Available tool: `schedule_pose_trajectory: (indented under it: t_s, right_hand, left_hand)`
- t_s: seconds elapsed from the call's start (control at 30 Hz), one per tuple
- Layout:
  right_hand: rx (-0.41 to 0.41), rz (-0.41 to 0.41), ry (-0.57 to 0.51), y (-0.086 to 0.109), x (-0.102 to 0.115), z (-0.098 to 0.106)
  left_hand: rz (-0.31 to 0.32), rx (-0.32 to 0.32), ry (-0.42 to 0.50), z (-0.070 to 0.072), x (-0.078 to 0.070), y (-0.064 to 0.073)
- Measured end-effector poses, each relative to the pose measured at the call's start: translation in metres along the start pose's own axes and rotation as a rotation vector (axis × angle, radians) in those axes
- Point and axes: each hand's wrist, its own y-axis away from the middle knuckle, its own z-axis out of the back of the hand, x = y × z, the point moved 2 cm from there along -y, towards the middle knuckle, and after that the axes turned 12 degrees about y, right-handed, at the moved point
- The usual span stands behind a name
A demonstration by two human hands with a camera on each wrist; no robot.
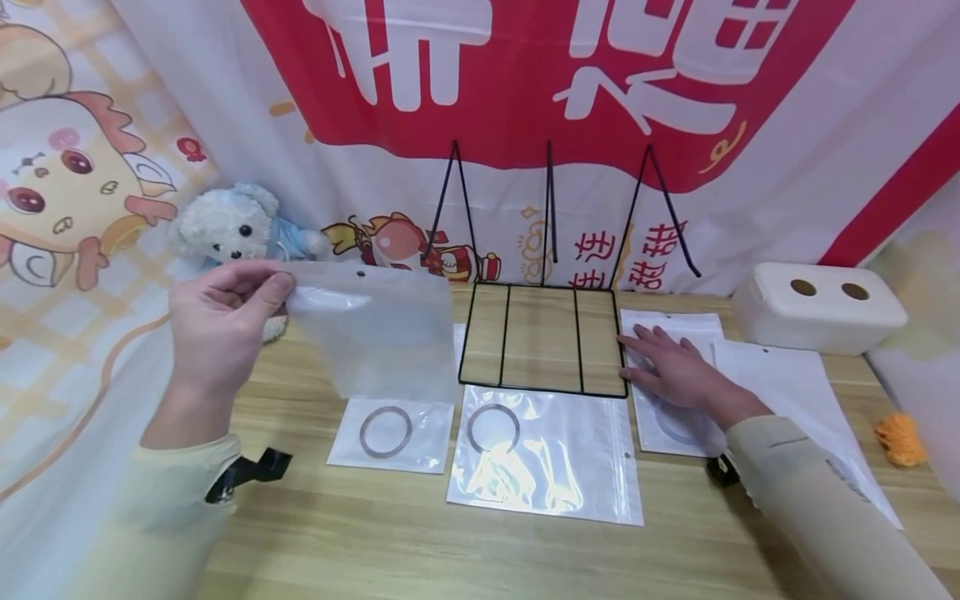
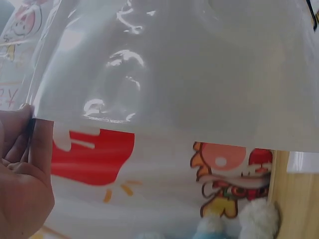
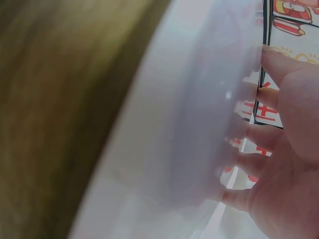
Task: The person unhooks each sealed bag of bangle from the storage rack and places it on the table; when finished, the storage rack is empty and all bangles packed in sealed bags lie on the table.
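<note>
My left hand (image 1: 221, 321) pinches the upper left corner of a translucent plastic bag (image 1: 382, 333), which hangs tilted above the wood-grain table. The left wrist view shows the same bag (image 2: 164, 74) with thumb and fingers at its edge. A black wire rack (image 1: 542, 390) stands between the hands. My right hand (image 1: 675, 371) lies with fingers spread on a white plastic bag (image 1: 663, 446), fingertips at the rack's right side. In the right wrist view its fingers (image 3: 261, 134) look straight against the bag. Two flat bags, one small (image 1: 427, 454) and one larger (image 1: 555, 492), each show a ring.
Another white bag (image 1: 795, 392) lies under the right forearm. A white box with two holes (image 1: 817, 312) stands at the back right, near an orange item (image 1: 900, 440). A plush bear (image 1: 232, 225) sits at the back left, before a printed cloth (image 1: 510, 200).
</note>
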Motion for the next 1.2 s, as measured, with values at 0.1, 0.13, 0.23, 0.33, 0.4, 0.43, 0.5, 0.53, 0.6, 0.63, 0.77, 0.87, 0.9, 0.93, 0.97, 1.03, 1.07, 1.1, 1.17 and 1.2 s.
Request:
schedule_pose_trajectory:
  t_s: [0.1,0.13,0.23,0.33,0.4,0.43,0.5,0.53,0.6,0.63,0.77,0.87,0.9,0.93,0.97,1.03,1.07,1.1,1.17,1.2]
  right_hand:
    - [0.002,0.0,0.003,0.0,0.0,0.0]
    - [0.003,-0.001,0.002,0.0,0.0,-0.001]
    - [0.004,-0.006,-0.002,0.0,-0.001,-0.001]
    - [0.009,-0.014,-0.011,0.001,-0.002,-0.001]
    - [0.01,-0.015,-0.013,0.001,-0.003,-0.001]
    - [0.013,-0.019,-0.015,0.001,-0.003,-0.001]
    - [0.016,-0.023,-0.017,0.002,-0.003,-0.001]
    - [0.017,-0.025,-0.018,0.002,-0.003,-0.001]
    - [0.022,-0.032,-0.02,0.002,-0.004,-0.001]
    - [0.021,-0.03,-0.02,0.002,-0.004,-0.002]
    - [0.016,-0.021,-0.017,0.002,-0.004,-0.001]
    - [0.01,-0.016,-0.012,0.003,-0.003,0.0]
    - [0.009,-0.016,-0.012,0.003,-0.003,0.0]
    - [0.009,-0.016,-0.011,0.003,-0.003,0.001]
    - [0.01,-0.015,-0.012,0.003,-0.002,0.001]
    - [0.008,-0.011,-0.012,0.003,-0.002,0.001]
    - [0.008,-0.007,-0.013,0.003,-0.002,0.001]
    - [0.009,-0.006,-0.014,0.002,-0.002,0.001]
    - [0.009,-0.005,-0.013,0.001,-0.002,0.0]
    - [0.008,-0.004,-0.011,0.001,-0.002,0.0]
  left_hand:
    - [0.008,-0.035,0.018,0.017,-0.002,0.003]
    - [0.007,-0.049,0.02,0.022,-0.003,0.004]
    - [0.018,-0.089,0.025,0.039,-0.005,0.008]
    - [0.003,-0.116,0.032,0.056,-0.007,0.011]
    - [-0.014,-0.123,0.034,0.068,-0.007,0.014]
    - [-0.023,-0.127,0.039,0.074,-0.006,0.015]
    - [-0.035,-0.135,0.032,0.085,-0.005,0.018]
    - [-0.039,-0.141,0.023,0.09,-0.004,0.019]
    - [-0.038,-0.159,-0.011,0.101,-0.003,0.022]
    - [-0.03,-0.17,-0.022,0.107,-0.002,0.023]
    - [0.008,-0.194,-0.11,0.124,0.0,0.026]
    - [0.034,-0.166,-0.082,0.133,0.003,0.027]
    - [0.042,-0.143,-0.057,0.135,0.005,0.026]
    - [0.053,-0.12,-0.021,0.137,0.007,0.025]
    - [0.064,-0.095,-0.016,0.14,0.009,0.024]
    - [0.097,-0.047,-0.005,0.144,0.016,0.02]
    - [0.12,-0.036,-0.011,0.146,0.019,0.018]
    - [0.151,-0.035,-0.016,0.147,0.021,0.015]
    - [0.226,-0.05,-0.099,0.151,0.025,0.01]
    - [0.261,-0.055,-0.151,0.151,0.027,0.008]
